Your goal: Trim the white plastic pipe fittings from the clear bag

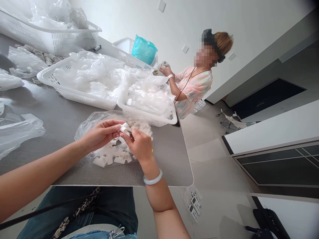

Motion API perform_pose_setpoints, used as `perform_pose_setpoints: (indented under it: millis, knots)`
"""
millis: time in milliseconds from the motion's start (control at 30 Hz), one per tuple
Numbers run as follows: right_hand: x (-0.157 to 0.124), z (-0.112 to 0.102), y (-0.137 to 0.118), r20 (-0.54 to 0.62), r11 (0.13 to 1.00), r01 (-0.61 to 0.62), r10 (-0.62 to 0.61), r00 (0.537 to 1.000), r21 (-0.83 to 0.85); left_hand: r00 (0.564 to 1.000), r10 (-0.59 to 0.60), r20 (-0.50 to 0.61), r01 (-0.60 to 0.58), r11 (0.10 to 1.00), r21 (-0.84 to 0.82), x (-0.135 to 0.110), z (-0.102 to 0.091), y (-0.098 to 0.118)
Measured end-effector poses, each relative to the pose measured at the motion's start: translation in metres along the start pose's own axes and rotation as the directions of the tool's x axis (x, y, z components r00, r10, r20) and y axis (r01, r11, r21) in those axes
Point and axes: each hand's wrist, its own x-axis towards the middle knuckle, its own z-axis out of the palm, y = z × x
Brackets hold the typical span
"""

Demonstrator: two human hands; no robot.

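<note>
My left hand [101, 134] and my right hand [138, 144] meet above the grey table [62, 122], and both pinch one small white plastic fitting [124, 127] between thumb and fingers. Right beneath them lies an open clear bag [86, 127] with a heap of several more white fittings [109, 157]. A pale bangle [153, 179] sits on my right wrist.
Two white baskets [74, 94] [159, 119] stuffed with clear bags stand behind the heap, with more baskets farther back and a teal bag [144, 49]. Loose plastic bags [17, 129] lie at left. Another person [193, 86] works at the far end. The table's edge [185, 146] drops to the floor at right.
</note>
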Motion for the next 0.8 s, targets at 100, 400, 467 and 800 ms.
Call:
perform_pose_setpoints:
  millis: [100,400,467,800]
  knots:
    - [-0.0006,0.0011,-0.0018,-0.002,1.000,0.001,-0.002,1.000,-0.016,0.998,0.060,-0.032,-0.060,0.998,-0.006,-0.0013,0.0026,-0.0005]
    - [-0.0009,0.0000,-0.0034,-0.038,1.000,-0.014,0.013,0.999,-0.016,0.998,0.052,0.027,-0.053,0.998,0.044,-0.0019,0.0010,0.0004]
    - [-0.0010,0.0001,-0.0032,-0.015,1.000,-0.015,0.015,1.000,-0.018,0.997,0.075,0.025,-0.076,0.994,0.072,-0.0021,-0.0010,-0.0005]
    - [0.0013,-0.0028,-0.0015,0.106,1.000,-0.019,0.019,0.994,-0.005,0.983,0.178,0.045,-0.183,0.967,0.179,-0.0050,0.0015,0.0061]
